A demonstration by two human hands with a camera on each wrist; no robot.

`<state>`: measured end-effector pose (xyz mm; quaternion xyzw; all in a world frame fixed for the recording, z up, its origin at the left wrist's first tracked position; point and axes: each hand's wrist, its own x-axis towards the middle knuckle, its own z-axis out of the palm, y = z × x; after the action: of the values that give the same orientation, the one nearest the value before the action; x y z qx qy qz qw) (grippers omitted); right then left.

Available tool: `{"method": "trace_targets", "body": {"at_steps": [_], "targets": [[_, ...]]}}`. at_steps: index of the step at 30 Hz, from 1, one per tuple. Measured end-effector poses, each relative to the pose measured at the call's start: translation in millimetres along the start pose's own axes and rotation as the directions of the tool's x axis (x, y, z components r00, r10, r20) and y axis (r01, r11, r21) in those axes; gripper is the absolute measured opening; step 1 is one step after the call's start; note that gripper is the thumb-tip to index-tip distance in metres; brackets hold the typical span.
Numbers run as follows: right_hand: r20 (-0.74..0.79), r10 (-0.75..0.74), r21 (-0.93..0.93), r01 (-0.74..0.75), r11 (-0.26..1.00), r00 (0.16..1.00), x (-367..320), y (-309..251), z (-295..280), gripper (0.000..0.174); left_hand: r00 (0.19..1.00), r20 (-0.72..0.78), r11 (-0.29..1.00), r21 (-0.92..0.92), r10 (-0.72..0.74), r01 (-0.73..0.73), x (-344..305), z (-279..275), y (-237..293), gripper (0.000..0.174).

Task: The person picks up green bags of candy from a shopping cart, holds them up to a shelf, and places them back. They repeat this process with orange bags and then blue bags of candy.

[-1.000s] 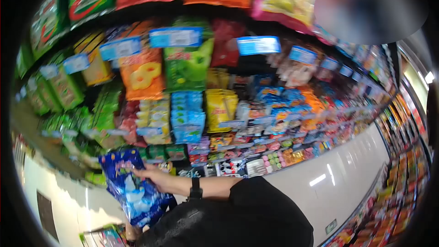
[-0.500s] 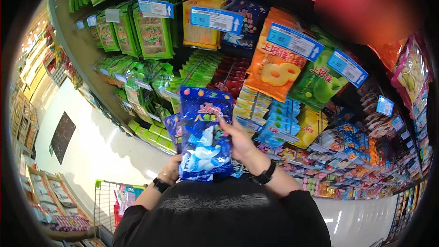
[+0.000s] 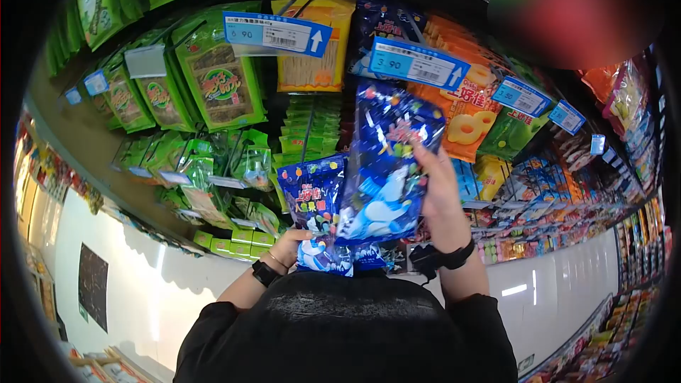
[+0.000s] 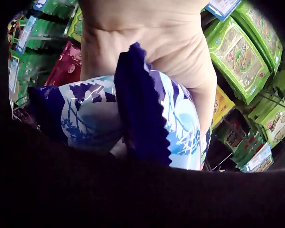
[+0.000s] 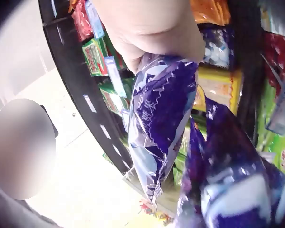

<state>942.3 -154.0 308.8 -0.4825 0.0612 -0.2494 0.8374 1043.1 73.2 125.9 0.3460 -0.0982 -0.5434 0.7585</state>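
My right hand (image 3: 441,195) grips a dark blue candy bag (image 3: 394,163) by its right side, thumb across the front, and holds it up tilted before the shelf. Lower and to the left, my left hand (image 3: 287,247) holds another blue candy bag (image 3: 319,195) of the same print, with a further blue bag (image 3: 370,255) partly hidden behind it. In the left wrist view, the crimped blue edge of a bag (image 4: 137,104) stands up close to the left palm. The right wrist view shows the raised bag (image 5: 156,114) under the fingers, beside the left hand's bags (image 5: 237,180).
Matching blue bags (image 3: 386,21) hang on the rack behind a price tag (image 3: 418,64). Green packets (image 3: 216,74) and a yellow packet (image 3: 312,46) hang to the left, orange bags (image 3: 461,117) to the right. Pale floor (image 3: 152,262) lies below the shelves.
The view has swung along the shelf. My right hand has raised its bag up and to the right, baring the bag in my left hand that it largely covered half a second ago.
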Motion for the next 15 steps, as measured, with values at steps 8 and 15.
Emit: {"method": "trace_targets", "body": {"at_steps": [8, 15], "targets": [[-0.1, -0.259, -0.306, 0.218, 0.927, 0.961, 31, -16, 11, 0.027, 0.98, 0.189, 0.985, -0.145, -0.065, 0.094, 6, -25, 29, 0.05], [-0.048, -0.371, -0.279, 0.345, 0.896, 0.927, 34, -18, 32, 0.031, 0.977, 0.214, 0.986, -0.158, -0.02, 0.055, 7, -42, 40, 0.053]]}}
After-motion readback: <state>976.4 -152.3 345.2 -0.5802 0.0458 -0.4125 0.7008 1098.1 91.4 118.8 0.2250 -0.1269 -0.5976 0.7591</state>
